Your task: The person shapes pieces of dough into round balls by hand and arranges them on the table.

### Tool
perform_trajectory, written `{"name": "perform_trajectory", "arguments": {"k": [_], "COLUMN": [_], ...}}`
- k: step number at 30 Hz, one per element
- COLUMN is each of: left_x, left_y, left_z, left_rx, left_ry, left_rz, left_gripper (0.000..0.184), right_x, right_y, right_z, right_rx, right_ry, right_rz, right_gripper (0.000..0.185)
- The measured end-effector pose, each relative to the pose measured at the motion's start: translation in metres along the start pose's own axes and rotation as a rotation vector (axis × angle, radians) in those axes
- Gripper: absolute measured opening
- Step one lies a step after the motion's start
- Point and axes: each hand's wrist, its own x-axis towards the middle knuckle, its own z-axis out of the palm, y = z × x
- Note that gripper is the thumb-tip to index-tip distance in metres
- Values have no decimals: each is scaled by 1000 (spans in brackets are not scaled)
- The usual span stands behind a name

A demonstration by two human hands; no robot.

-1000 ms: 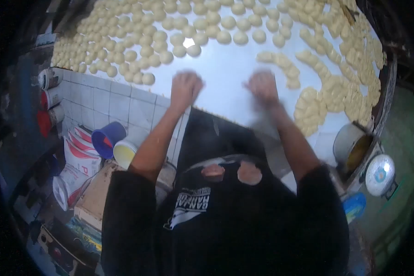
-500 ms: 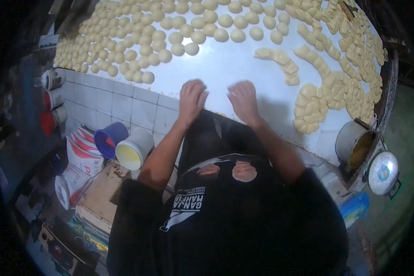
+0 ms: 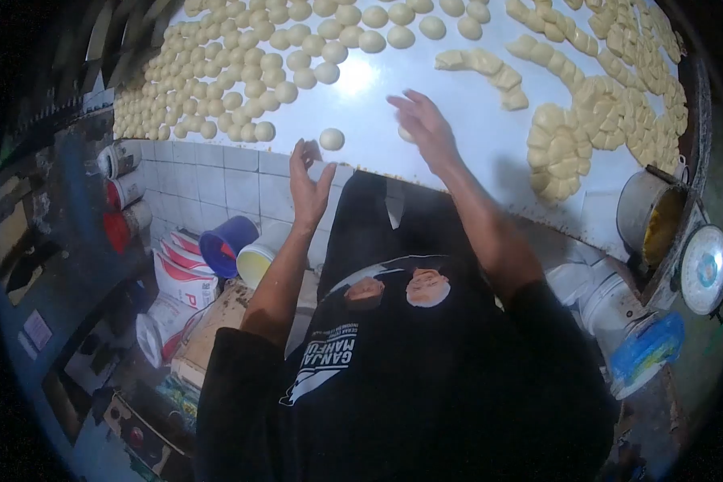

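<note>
A round dough ball (image 3: 332,139) lies on the white tabletop (image 3: 361,108) near its front edge. Just left of and below it, my left hand (image 3: 310,181) is open, fingers apart, with nothing in it. My right hand (image 3: 426,128) is open above the table; a second dough ball (image 3: 406,133) shows partly from beneath its fingers, and whether they touch is unclear. Many dough balls (image 3: 285,91) cover the table's left and back. Toward the right lie a curved strip of joined dough pieces (image 3: 479,63) and a flower-like dough cluster (image 3: 559,153).
A metal pot (image 3: 647,210) stands at the table's right corner, beside a round lid (image 3: 704,269). Below the tiled front are a purple bucket (image 3: 228,245), a yellow-lined tub (image 3: 255,265) and white-red sacks (image 3: 183,281). A blue plastic bag (image 3: 649,349) is at lower right.
My hands have opened and moved apart, the left one lower and the right one up. Two separate dough balls now show near them. The view has shifted slightly.
</note>
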Motion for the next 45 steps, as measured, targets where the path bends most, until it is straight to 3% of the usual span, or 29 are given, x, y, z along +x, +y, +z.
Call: {"name": "perform_trajectory", "arguments": {"k": [3,6,7,10,13,15,17,18,20,21,23,24,25,26,27,28,29,30,31,33,34,36,38,39,41,42,44,45], "left_x": [12,22,24,30,41,31,26,27,32,40,52,51,52,69,86,83,79,74,62,49,30,20,-11,-32,-62,-81,-106,-111], "left_y": [14,18,23,22,0,-6,18,24,35,39,45,45,48,42,36,14,4,11,20,36,29,8,-7,-15,-23,-26,-24,-18], "left_z": [6,14,14,18,12,-9,-63,-87,-124,-134,-139,-130,-114,-94,-73,-34,-11,-9,-12,-32,-36,-50,-70,-79,-92,-94,-84,-75], "left_rx": [101,175,216,330,126,11,-98,-99,-251,-256,-168,-186,-145,-128,-113,89,301,307,328,357,372,264,188,263,338,340,347,317], "left_ry": [4,51,64,71,65,77,296,296,403,410,473,464,290,220,150,95,41,53,38,-15,-64,51,64,110,165,191,218,188], "left_rz": [62,228,274,293,253,198,12,-8,-31,-23,216,193,233,285,337,444,546,556,481,359,362,341,216,185,163,59,-92,-142], "left_gripper": [81,78,70,60,49,45,45,45,46,46,51,51,56,58,60,67,75,75,77,73,73,66,56,55,53,52,51,50], "right_x": [-10,-61,-73,-78,-36,-7,19,37,64,66,63,55,42,34,26,13,1,3,10,20,24,38,36,31,16,25,51,63], "right_y": [1,13,17,8,-11,-57,-72,-58,-34,-32,-27,-27,-25,-20,-6,-13,-19,-22,-14,-1,-9,16,12,13,24,22,14,13], "right_z": [3,-28,-40,-46,-3,69,144,169,200,201,182,153,124,89,49,42,43,45,47,81,109,133,125,106,53,52,62,87], "right_rx": [-641,-668,-685,-1103,-1218,-1095,-888,-891,-1156,-1160,-1197,-1242,-1086,-1144,-1236,-1248,-1200,-1138,-996,-1011,-928,-1032,-944,-927,-1149,-1140,-1254,-1384], "right_ry": [-139,-62,-37,27,-54,-228,-276,-290,-418,-418,-161,-152,-119,-75,-46,-32,62,146,130,-15,-164,-206,-238,-202,-552,-566,-457,-404], "right_rz": [-268,-252,-285,-360,-314,-284,-315,-299,-786,-797,-885,-664,-405,-226,-349,-349,-196,-62,-143,-268,-624,-853,-581,-593,-754,-763,-988,-881], "right_gripper": [46,53,57,65,51,49,52,52,52,52,40,27,21,21,25,25,25,26,27,35,37,30,24,24,19,19,24,31]}}
